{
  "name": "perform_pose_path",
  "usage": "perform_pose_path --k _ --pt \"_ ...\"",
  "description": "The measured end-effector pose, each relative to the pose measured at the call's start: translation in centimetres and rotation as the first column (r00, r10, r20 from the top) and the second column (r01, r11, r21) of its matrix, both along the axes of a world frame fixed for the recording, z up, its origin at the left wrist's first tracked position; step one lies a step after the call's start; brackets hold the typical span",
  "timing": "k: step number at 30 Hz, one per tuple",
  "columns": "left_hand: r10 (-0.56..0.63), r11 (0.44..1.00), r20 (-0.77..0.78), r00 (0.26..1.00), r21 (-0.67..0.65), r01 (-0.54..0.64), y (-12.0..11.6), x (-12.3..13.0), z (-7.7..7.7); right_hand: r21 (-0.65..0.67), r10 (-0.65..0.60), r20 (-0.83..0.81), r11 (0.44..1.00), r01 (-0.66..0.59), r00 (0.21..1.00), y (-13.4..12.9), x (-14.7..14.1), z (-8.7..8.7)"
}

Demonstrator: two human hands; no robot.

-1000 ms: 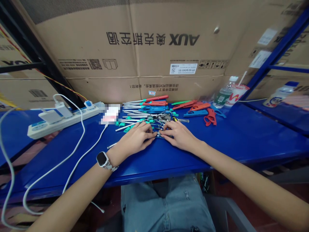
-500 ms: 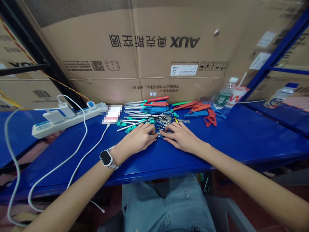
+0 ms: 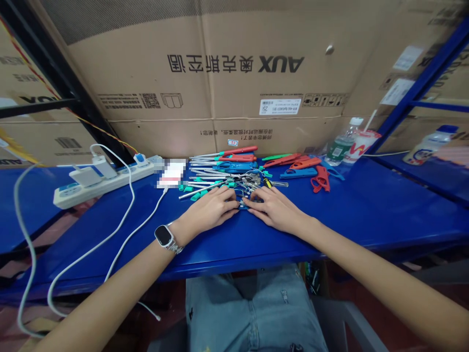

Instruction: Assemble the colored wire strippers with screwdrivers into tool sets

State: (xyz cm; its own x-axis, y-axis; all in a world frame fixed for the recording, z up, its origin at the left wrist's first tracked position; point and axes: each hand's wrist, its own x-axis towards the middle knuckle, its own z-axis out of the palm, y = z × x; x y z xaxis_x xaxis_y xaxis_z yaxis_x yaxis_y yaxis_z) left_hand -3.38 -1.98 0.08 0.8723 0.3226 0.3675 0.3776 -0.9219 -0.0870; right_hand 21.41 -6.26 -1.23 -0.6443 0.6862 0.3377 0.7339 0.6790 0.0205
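At the table's middle, my left hand (image 3: 216, 208) and my right hand (image 3: 273, 208) face each other with bent fingers. Between their fingertips is a small blue part (image 3: 243, 205) with pale bits on it, mostly covered; its exact kind I cannot make out. Both hands are closed on it. Just beyond lies a heap of metal rods (image 3: 207, 177) with green pieces (image 3: 200, 195) and thin wires. Behind that are long-neck lighters with red handles (image 3: 238, 157) and a blue handle (image 3: 238, 166). A yellow-and-black tool (image 3: 267, 183) lies beside my right fingers.
Red casing pieces (image 3: 320, 178) and a blue casing piece (image 3: 298, 173) lie at the back right, before a bottle (image 3: 339, 149) and a cup (image 3: 361, 146). To the left sit a power strip (image 3: 106, 183) and white cables (image 3: 126, 239). A cardboard sheet (image 3: 220, 98) stands behind.
The view has shifted very slightly. Both hands stay at the small blue part, and nothing else has visibly moved.
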Motion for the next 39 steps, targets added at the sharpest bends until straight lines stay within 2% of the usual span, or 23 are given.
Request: perform_pose_path --k 7,16,20,23,28,30,33,36,39 --pt "0.018 0.999 -0.006 1.000 0.037 -0.018 0.1 -0.2 -0.1 0.016 -0.001 0.009 1.000 0.001 1.000 -0.1 -0.1 0.1" --pt "0.035 0.999 0.008 0.999 0.006 -0.035 0.0 0.0 0.0 0.035 -0.030 0.037 0.999 0.029 0.999 -0.3 -0.3 0.4" --pt "0.046 0.998 0.031 0.998 0.029 -0.047 0.1 0.0 -0.3 0.005 -0.019 -0.033 1.000 0.020 0.999 -0.2 -0.2 0.1" --pt "0.047 0.999 0.016 0.999 0.018 -0.048 0.0 0.1 -0.7 -0.030 -0.004 -0.162 1.000 -0.001 0.987 0.0 0.0 -0.4" --pt "0.076 0.996 0.086 0.993 -0.057 -0.072 0.5 -0.6 -0.4 -0.068 0.038 -0.281 0.996 -0.060 0.959 0.5 0.4 -1.0" --pt "0.128 0.987 0.117 0.985 -0.114 -0.115 0.9 -1.2 0.1 -0.084 0.045 -0.280 0.994 -0.071 0.959 0.7 0.6 -1.0" --pt "0.188 0.963 0.069 0.980 -0.211 -0.170 1.4 -2.1 0.7 -0.111 0.063 -0.271 0.989 -0.097 0.960 1.0 1.0 -0.8" --pt "0.183 0.947 0.027 0.983 -0.272 -0.169 1.4 -2.8 0.8 -0.130 0.067 -0.257 0.986 -0.104 0.964 1.2 1.3 -0.6" --pt "0.186 0.931 0.052 0.981 -0.328 -0.159 1.2 -3.2 0.4 -0.133 0.064 -0.242 0.986 -0.098 0.968 1.1 1.5 -0.4"
